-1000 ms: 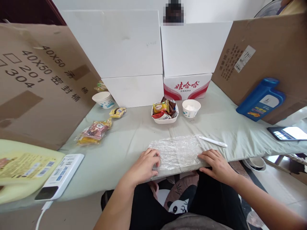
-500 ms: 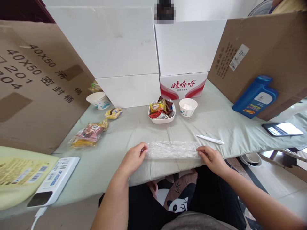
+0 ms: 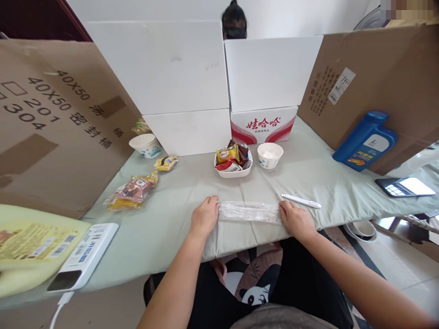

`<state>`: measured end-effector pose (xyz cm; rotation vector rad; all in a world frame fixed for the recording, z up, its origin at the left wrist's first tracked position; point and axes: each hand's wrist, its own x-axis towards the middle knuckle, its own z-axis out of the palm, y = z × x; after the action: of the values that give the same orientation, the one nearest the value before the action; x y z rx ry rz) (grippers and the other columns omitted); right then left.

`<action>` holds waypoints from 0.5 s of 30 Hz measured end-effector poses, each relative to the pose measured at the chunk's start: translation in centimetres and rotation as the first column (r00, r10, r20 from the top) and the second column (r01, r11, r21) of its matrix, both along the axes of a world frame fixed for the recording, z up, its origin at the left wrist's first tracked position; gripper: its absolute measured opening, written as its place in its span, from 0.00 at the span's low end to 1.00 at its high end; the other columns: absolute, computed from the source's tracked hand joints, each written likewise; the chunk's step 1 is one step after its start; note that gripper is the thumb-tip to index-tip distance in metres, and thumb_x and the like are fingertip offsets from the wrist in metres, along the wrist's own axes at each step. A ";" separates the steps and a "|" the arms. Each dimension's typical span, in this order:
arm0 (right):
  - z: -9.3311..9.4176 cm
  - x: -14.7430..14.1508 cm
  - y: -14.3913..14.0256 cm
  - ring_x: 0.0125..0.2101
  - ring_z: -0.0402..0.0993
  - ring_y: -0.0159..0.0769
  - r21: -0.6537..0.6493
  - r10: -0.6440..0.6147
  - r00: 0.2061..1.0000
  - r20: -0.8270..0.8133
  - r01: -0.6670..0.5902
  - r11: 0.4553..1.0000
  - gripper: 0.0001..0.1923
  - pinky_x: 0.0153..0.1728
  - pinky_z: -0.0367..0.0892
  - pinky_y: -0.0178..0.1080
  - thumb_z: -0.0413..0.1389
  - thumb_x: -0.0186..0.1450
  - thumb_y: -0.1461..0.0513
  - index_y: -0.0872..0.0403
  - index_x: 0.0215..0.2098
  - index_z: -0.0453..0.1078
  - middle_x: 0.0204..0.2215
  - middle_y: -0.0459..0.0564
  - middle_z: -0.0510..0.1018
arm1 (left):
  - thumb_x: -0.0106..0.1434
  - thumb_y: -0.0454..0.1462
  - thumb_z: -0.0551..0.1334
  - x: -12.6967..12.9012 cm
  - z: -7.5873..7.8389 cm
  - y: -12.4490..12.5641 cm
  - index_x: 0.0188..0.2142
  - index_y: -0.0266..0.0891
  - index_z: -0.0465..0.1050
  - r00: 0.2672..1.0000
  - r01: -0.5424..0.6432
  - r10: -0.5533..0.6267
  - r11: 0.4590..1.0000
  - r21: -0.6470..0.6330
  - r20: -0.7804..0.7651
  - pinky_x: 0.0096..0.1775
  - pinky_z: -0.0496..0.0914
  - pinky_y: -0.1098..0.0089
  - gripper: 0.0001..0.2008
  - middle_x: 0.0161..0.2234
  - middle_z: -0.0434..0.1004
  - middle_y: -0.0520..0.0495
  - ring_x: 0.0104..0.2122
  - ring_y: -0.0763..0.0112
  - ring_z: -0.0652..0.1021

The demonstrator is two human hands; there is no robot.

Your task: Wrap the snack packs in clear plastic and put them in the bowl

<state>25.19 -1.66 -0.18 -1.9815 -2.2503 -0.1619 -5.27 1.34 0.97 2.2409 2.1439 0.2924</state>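
lap: dark trousers with a panda print (image 3: 254, 290) sit below the near table edge, nearest thing in view.
left hand: my left hand (image 3: 205, 216) rests palm down on the left end of the plastic wrap roll (image 3: 249, 212), fingers curled over it and pressing, not spread.
right hand: my right hand (image 3: 295, 219) does the same on the right end, fingers bent and gripping the end of the roll.
wrap: clear crinkled film rolled into a narrow strip, lying left to right on the pale green cloth (image 3: 161, 228), close to the near edge, between my two hands.
how to do it well: I judge the rolling goes best with both ends pushed evenly so the strip stays straight, pressure light enough not to tear the film, and kept back from the table edge.
pen: white pen (image 3: 301, 201) lies just beyond my right hand, apart from the roll; worth not bumping.
left side: white power strip (image 3: 84, 256) and a yellow jug (image 3: 30, 246) near left; snack bag (image 3: 132, 192) farther out.
middle far: white dish of wrapped snacks (image 3: 233, 162), small paper cup (image 3: 270, 155) beside it on the right, another cup (image 3: 146, 145) far left.
right side: blue bottle (image 3: 365, 141) leaning on cardboard, phone (image 3: 404, 186) near the right edge.
far: white boxes (image 3: 192, 73) and brown cartons (image 3: 51, 114) wall the table in.
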 end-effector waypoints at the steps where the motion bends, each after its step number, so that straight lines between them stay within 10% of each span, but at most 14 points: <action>1: 0.1 -0.1 0.2 0.30 0.76 0.37 -0.008 -0.011 1.000 0.003 0.011 1.000 0.16 0.25 0.55 0.37 0.42 0.72 0.58 0.54 0.45 0.70 0.37 0.51 0.79 | 0.68 0.36 0.52 0.1 -0.1 0.0 0.50 0.41 0.69 1.000 -0.003 0.002 1.000 -0.001 -0.010 0.32 0.67 0.67 0.13 0.47 0.76 0.45 0.35 0.64 0.78; 5: 0.8 -0.3 0.7 0.29 0.75 0.37 -0.087 -0.043 0.999 0.018 0.045 0.995 0.14 0.26 0.56 0.37 0.43 0.72 0.59 0.54 0.44 0.70 0.37 0.53 0.79 | 0.68 0.36 0.53 -0.1 -0.1 0.0 0.49 0.40 0.70 1.000 0.006 -0.005 1.000 0.031 -0.021 0.32 0.67 0.66 0.13 0.44 0.75 0.44 0.33 0.63 0.76; 9: 2.2 -0.2 0.6 0.37 0.74 0.43 0.046 0.005 1.000 -0.013 -0.005 0.999 0.14 0.35 0.62 0.41 0.47 0.70 0.57 0.56 0.45 0.71 0.38 0.56 0.77 | 0.65 0.37 0.57 0.3 0.9 -0.6 0.45 0.35 0.72 1.000 0.012 -0.008 0.942 0.335 -0.016 0.39 0.68 0.62 0.11 0.41 0.74 0.39 0.40 0.56 0.73; 12: 3.1 -1.3 0.0 0.46 0.70 0.48 0.225 0.191 0.978 -0.087 -0.168 0.960 0.17 0.46 0.62 0.48 0.47 0.70 0.55 0.56 0.45 0.73 0.43 0.58 0.76 | 0.67 0.36 0.55 2.1 1.8 -1.8 0.40 0.36 0.74 0.992 0.099 -0.127 0.866 0.489 0.023 0.42 0.68 0.61 0.10 0.39 0.73 0.39 0.40 0.58 0.72; 15: 2.6 -3.6 -0.3 0.57 0.61 0.49 0.196 0.510 0.851 -0.124 -0.483 0.854 0.23 0.58 0.54 0.52 0.47 0.70 0.51 0.55 0.56 0.68 0.54 0.59 0.71 | 0.68 0.34 0.53 4.6 1.6 -2.9 0.42 0.38 0.74 0.950 0.284 -0.313 0.877 0.387 0.013 0.42 0.68 0.62 0.11 0.39 0.74 0.42 0.40 0.61 0.72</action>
<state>21.54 -1.92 2.43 -1.2234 -2.4556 -0.1014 -0.72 -1.53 2.54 2.6664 1.7852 0.8303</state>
